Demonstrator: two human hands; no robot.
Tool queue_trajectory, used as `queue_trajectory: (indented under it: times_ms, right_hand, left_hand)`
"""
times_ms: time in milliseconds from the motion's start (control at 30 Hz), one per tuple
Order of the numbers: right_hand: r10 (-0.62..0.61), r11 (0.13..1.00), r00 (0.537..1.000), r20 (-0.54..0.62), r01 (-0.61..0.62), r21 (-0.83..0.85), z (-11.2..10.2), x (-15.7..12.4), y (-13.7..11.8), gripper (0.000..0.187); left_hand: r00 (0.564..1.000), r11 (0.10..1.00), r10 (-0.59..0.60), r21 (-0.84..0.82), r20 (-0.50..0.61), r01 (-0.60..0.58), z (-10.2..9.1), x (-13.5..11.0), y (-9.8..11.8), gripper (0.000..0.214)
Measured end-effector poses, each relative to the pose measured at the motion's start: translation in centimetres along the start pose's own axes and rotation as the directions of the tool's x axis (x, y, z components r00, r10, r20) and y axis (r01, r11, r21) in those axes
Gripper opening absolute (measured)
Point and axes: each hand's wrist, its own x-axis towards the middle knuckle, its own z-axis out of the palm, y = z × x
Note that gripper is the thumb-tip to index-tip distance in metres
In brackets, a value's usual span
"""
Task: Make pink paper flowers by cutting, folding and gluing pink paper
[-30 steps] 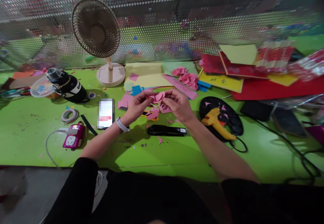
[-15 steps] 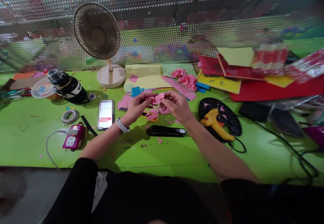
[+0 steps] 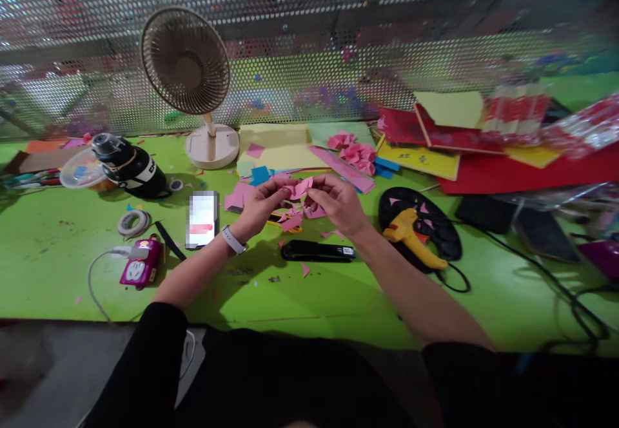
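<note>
Between my two hands is a small curled piece of pink paper, held above the table. My left hand pinches its left end, with a white band round the wrist. At the other end my right hand grips the paper between thumb and fingers. Pink paper scraps lie just below, over a yellow-handled cutter that is partly covered. A black stapler lies closer to me. Crumpled pink paper flowers sit behind my right hand.
A fan stands at the back before a perforated metal screen. On the left are a black bottle, a phone, a tape roll and a purple power socket. A yellow glue gun rests at right near red card.
The pink paper between my fingers has tilted and looks more curled. Both hands have stayed almost in place, and the things on the table have not moved.
</note>
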Motion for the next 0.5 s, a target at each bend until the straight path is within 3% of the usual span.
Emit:
queue_trajectory:
  times_ms: [300,500]
  right_hand:
    - [-0.006,1.0,1.0,0.016,0.006,0.022,-0.03,-0.02,0.05,0.024]
    - [-0.013,1.0,1.0,0.006,0.013,0.013,0.03,-0.01,0.05,0.023]
  left_hand:
    - [0.995,0.985,-0.096,-0.143,-0.003,0.095,0.46,-0.38,0.8,0.03]
    - [0.997,0.991,-0.074,-0.116,-0.002,0.073,0.22,-0.24,0.42,0.028]
